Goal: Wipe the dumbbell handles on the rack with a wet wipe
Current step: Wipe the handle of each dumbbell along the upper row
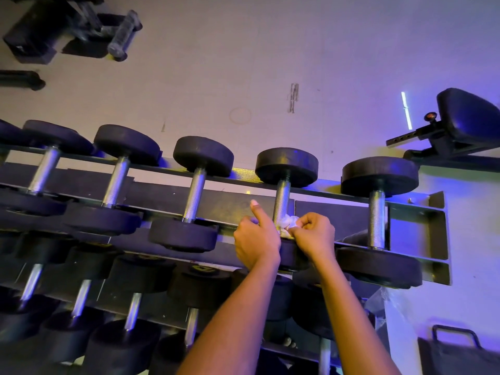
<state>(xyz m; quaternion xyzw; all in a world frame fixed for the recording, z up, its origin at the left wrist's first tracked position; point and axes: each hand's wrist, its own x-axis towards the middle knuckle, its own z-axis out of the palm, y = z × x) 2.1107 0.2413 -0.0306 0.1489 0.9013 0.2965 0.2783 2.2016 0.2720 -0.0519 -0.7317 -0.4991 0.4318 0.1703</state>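
Dumbbell handles line a two-tier rack [422,228] in a gym washed in violet light, seen from the head-worn camera (the only view on offer). A person works on one steel handle [282,197] in the upper tier, second from the rack's right end. A white wet wipe [289,221] is bunched against the near end of that handle, just above the lower weight head. The right hand [315,234], just right of the handle, pinches the wipe in curled fingers. The left hand [255,239], just left of it, has its forefinger raised straight beside the steel and its other fingers curled; whether it also grasps the wipe cannot be told.

The upper length of the handle is bare, so this one looks only partly wiped. Nothing shows which others are done: the neighbouring handle [377,220] to the right, three more to the left and the lower tier [134,311] below all look alike. Much of the job probably remains. A padded bench [468,117] stands beyond, to the right.
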